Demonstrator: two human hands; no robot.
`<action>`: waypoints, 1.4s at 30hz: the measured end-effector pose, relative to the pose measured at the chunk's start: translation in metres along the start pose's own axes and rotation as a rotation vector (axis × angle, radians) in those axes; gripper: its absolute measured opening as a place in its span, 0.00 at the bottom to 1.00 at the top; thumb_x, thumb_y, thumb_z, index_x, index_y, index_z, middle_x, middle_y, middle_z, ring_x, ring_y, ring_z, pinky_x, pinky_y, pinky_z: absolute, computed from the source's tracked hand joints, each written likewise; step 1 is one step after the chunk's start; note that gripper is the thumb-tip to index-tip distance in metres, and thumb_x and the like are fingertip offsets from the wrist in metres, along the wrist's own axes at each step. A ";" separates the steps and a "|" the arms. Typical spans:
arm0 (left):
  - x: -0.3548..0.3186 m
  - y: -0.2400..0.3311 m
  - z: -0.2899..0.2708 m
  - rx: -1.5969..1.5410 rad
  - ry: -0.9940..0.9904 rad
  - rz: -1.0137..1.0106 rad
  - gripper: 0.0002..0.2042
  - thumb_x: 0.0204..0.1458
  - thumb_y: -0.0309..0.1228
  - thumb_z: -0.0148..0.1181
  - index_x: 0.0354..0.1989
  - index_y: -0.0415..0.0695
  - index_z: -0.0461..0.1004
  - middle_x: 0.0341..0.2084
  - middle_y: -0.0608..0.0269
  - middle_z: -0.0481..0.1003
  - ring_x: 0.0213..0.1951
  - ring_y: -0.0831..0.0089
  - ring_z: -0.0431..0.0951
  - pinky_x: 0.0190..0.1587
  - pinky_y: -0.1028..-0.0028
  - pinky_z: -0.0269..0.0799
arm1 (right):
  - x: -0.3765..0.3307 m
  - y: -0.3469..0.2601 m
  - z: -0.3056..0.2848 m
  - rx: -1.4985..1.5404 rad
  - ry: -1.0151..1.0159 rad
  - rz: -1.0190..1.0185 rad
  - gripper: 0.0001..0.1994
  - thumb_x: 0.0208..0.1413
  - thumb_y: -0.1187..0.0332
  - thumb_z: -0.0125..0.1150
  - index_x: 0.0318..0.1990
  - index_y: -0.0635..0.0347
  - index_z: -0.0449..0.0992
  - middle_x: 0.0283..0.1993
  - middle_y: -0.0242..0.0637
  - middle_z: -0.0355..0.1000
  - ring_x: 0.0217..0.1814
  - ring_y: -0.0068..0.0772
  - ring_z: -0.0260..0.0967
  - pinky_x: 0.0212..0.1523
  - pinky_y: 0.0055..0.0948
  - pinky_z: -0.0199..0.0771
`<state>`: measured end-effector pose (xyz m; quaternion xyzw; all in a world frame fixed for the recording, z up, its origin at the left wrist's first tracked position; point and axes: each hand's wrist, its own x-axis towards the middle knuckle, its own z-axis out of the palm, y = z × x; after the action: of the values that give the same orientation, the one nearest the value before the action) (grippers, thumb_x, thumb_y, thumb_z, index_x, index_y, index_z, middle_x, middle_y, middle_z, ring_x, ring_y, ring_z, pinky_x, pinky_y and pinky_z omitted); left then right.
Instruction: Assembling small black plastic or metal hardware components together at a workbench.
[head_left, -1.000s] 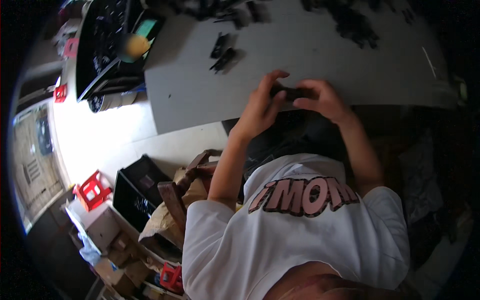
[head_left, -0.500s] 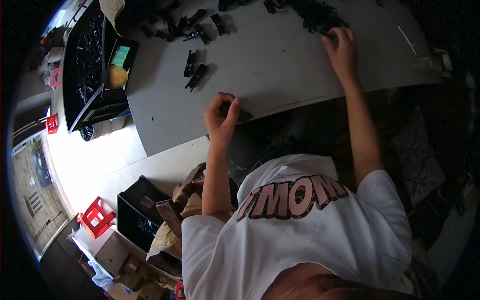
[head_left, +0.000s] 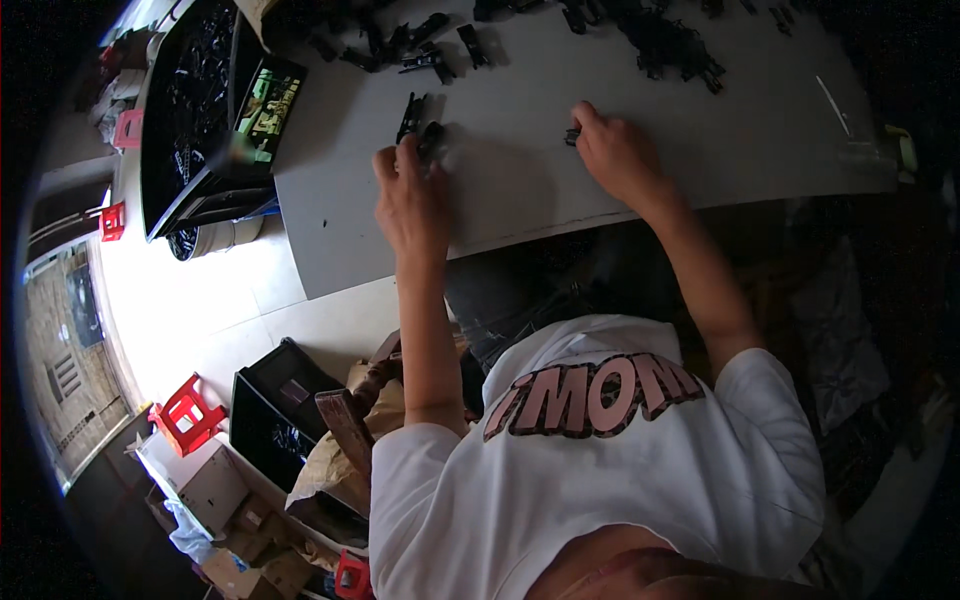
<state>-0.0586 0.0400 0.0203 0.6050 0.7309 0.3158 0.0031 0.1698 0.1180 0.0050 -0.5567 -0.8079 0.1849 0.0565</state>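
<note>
the small black clips (head_left: 418, 125) lie on the grey table (head_left: 520, 190) in the upper middle of the frame, just above our left hand (head_left: 412, 205). there seem to be two of them side by side, their long axes running up and slightly right across the picture, away from us. our left fingers reach up onto the lower end of the nearer one and curl against it; we cannot tell whether they are clamped on it or only resting there, since the fingertips hide the contact.

our right hand (head_left: 622, 158) sits to the right, palm down on the table, with its fingertips closed around a tiny black part (head_left: 571, 135) at its upper left edge. the left hand is plainly the nearer one to the clips; the right is well apart from them.

further up the table, a loose heap of black parts (head_left: 665, 45) spreads along the upper edge, with a few more scattered in the upper middle. a black tray (head_left: 190, 110) full of dark pieces stands at the upper left, off the table's corner. below the table, at lower left, we see a pale floor (head_left: 200, 300), a red stool (head_left: 185, 412) and a black crate (head_left: 275, 410) among boxes.
</note>
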 end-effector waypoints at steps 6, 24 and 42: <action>0.003 -0.006 0.002 0.101 -0.186 -0.116 0.13 0.49 0.33 0.57 0.41 0.47 0.66 0.43 0.56 0.66 0.35 0.51 0.75 0.31 0.56 0.70 | 0.051 0.026 -0.017 -0.007 0.251 -0.109 0.09 0.60 0.62 0.50 0.42 0.56 0.67 0.35 0.44 0.71 0.33 0.47 0.70 0.28 0.45 0.69; -0.025 0.004 0.016 -0.896 -0.114 -0.205 0.19 0.51 0.19 0.54 0.52 0.42 0.63 0.30 0.60 0.73 0.24 0.77 0.74 0.29 0.78 0.69 | 0.103 0.031 -0.023 -0.070 0.225 -0.434 0.11 0.58 0.66 0.54 0.45 0.61 0.75 0.36 0.37 0.67 0.33 0.40 0.68 0.33 0.36 0.69; -0.027 -0.005 0.023 -1.073 -0.236 -0.258 0.13 0.51 0.23 0.57 0.46 0.39 0.69 0.36 0.61 0.78 0.31 0.80 0.77 0.36 0.80 0.70 | 0.031 0.010 -0.044 0.095 -0.010 -0.680 0.16 0.42 0.80 0.63 0.42 0.56 0.76 0.47 0.34 0.68 0.47 0.36 0.66 0.45 0.33 0.71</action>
<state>-0.0472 0.0265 -0.0109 0.4559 0.5306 0.5703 0.4306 0.1801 0.1601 0.0386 -0.2514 -0.9380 0.1953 0.1369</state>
